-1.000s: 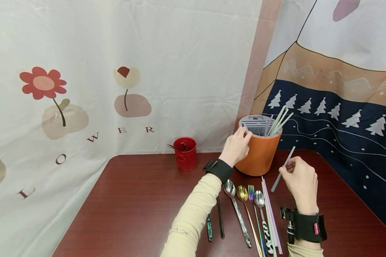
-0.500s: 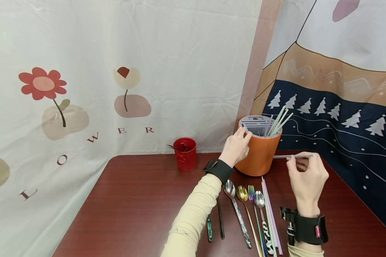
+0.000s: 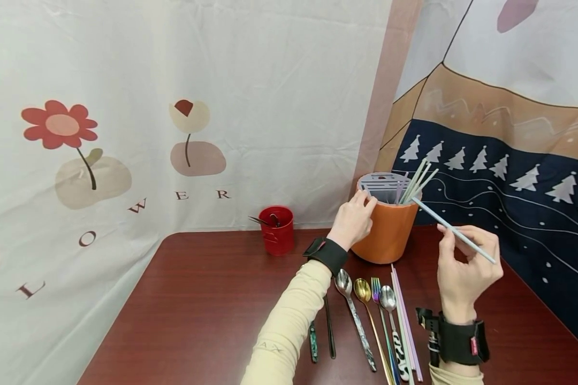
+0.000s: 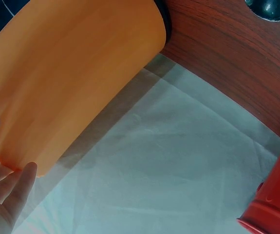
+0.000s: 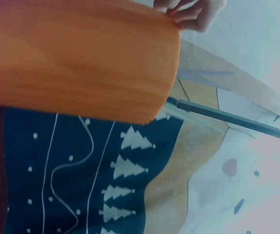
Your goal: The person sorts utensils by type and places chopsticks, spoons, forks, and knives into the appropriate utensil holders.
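Observation:
My right hand [image 3: 468,267] pinches a pale grey-blue chopstick [image 3: 455,231] to the right of the orange utensil holder [image 3: 385,235]. It slants up to the left, its far tip overlapping the holder's rim in the head view. In the right wrist view the chopstick [image 5: 237,119] reaches toward the holder's mouth. My left hand [image 3: 352,220] grips the holder's rim, thumb outside and fingers over the edge, as the left wrist view shows. Several pale green chopsticks [image 3: 419,182] and some purple ones stand in the holder, beside a slotted grey insert [image 3: 382,182].
A red cup [image 3: 276,232] with utensils in it stands left of the holder. In front lie spoons [image 3: 363,291], a rainbow fork [image 3: 376,289], pink and green chopsticks [image 3: 402,315] and dark-handled pieces. Printed cloths [image 3: 279,107] hang behind the table [image 3: 197,305].
The chopstick has turned in my right hand from steep through level to slanting up-left, its tip now at the holder's rim. That hand has shifted slightly right; my left hand stays put.

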A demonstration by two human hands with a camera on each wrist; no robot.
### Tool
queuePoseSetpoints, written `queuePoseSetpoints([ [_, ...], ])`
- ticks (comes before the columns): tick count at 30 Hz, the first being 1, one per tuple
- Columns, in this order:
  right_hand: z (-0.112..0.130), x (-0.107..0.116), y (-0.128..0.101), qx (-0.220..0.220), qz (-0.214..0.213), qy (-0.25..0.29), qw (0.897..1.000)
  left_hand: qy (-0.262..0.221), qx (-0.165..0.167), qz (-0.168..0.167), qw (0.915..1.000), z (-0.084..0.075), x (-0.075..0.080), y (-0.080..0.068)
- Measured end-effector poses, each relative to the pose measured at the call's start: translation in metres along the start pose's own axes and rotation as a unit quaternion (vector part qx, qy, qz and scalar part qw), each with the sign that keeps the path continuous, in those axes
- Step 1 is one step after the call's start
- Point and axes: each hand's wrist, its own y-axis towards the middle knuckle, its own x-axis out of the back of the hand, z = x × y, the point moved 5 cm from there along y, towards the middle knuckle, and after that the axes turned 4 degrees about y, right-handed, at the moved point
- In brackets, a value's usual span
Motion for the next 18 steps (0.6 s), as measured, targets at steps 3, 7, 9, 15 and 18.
queuePoseSetpoints([
  [3,-0.009,-0.006,0.002,-0.008,0.018,-0.026,0.999,-0.003,0.001,0.000,1.0000,0.000,0.000,0.000],
  [7,-0.023,-0.017,0.011,-0.024,0.052,-0.085,0.995,-0.005,0.001,0.001,1.0000,0.001,0.000,0.001],
  [9,-0.030,-0.023,0.016,-0.032,0.072,-0.104,0.991,-0.001,0.003,0.001,1.0000,0.002,0.000,0.001],
  [15,-0.049,-0.039,0.021,-0.054,0.124,-0.126,0.983,0.001,-0.001,-0.001,1.0000,0.002,-0.002,0.001],
  [18,-0.054,-0.040,0.020,-0.065,0.139,-0.130,0.980,-0.001,-0.002,0.000,1.0000,0.002,-0.002,0.001],
])
